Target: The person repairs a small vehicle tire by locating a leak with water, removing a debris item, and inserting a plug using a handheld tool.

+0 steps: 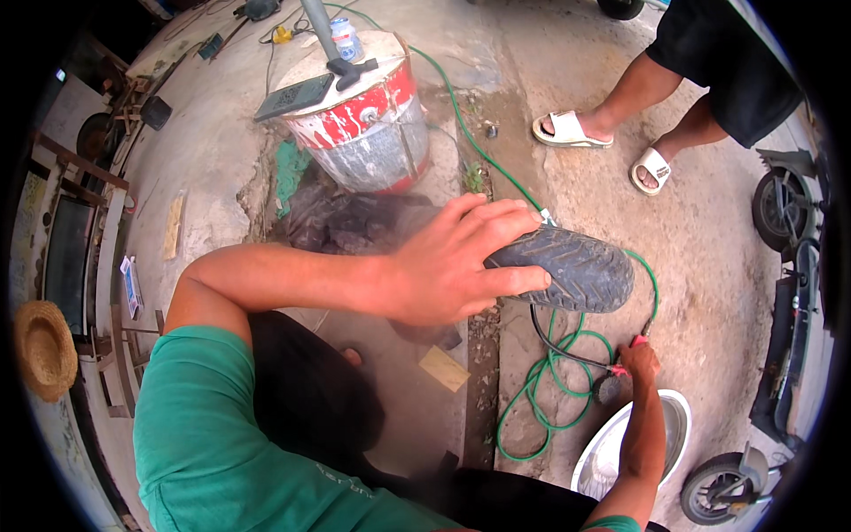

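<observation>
My left hand (452, 257) lies over the top of a small black tire (581, 270) with a chevron tread. The fingers curl round its near side and the thumb presses on the tread. Lower right, my right hand (640, 359) is closed round a red-handled tire inflator (640, 340). A round dark gauge (606, 388) hangs beside that hand. From the inflator a black hose (567, 352) runs up behind the tire; its far end is hidden. A green air hose (654, 284) joins the inflator from above and lies in loops on the ground.
A white oval basin (678, 417) stands under my right forearm. Ahead is a red and silver drum (363, 133) carrying a hammer (350, 73), a phone (297, 97) and a can (346, 42). Someone in white sandals (572, 130) stands ahead right. Scooter wheels (780, 208) line the right side.
</observation>
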Available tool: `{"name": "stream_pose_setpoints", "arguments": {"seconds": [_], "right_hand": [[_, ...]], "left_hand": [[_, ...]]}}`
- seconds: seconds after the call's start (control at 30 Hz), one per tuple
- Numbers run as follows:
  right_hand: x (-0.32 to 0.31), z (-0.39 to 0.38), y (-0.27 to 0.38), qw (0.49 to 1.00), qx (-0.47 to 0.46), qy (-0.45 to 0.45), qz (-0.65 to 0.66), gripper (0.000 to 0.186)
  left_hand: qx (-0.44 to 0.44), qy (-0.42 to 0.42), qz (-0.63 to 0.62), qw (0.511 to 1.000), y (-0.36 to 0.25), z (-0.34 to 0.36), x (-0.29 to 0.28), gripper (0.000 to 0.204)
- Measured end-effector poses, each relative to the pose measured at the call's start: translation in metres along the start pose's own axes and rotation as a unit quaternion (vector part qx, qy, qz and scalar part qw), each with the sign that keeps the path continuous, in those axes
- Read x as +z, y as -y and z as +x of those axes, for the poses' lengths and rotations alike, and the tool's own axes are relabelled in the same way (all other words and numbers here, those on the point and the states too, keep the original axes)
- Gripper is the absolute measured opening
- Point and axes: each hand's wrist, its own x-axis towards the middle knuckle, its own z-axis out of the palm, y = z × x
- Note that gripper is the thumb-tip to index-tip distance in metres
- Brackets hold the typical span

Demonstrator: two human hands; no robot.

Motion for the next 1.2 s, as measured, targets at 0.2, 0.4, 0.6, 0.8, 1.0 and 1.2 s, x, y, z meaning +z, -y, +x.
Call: {"name": "stream_pose_setpoints", "arguments": {"seconds": [0.2, 0.4, 0.6, 0.8, 1.0, 1.2], "right_hand": [[-0.016, -0.016, 0.005, 0.999, 0.015, 0.018, 0.022, 0.077], [-0.018, -0.015, 0.007, 0.999, 0.007, 0.043, 0.007, 0.085], [-0.011, -0.033, -0.045, 0.995, -0.021, -0.090, 0.026, 0.074], [-0.007, -0.134, -0.131, 0.979, -0.014, -0.127, 0.162, 0.052], [0.169, -0.158, -0.270, 0.933, 0.201, 0.185, 0.234, 0.032], [0.101, -0.175, -0.233, 0.967, 0.048, 0.041, 0.247, 0.026]], "left_hand": [[0.014, -0.013, 0.019, 1.000, 0.005, -0.004, 0.006, 0.074], [0.030, -0.012, 0.037, 0.999, 0.004, -0.007, 0.005, 0.066], [0.036, -0.023, 0.028, 0.999, 0.006, -0.005, 0.010, 0.061], [0.018, -0.018, 0.035, 0.999, 0.007, -0.015, 0.005, 0.057], [0.039, -0.019, 0.023, 0.999, 0.007, -0.007, 0.012, 0.055], [0.047, -0.015, 0.029, 0.998, 0.006, -0.007, 0.013, 0.053]]}}
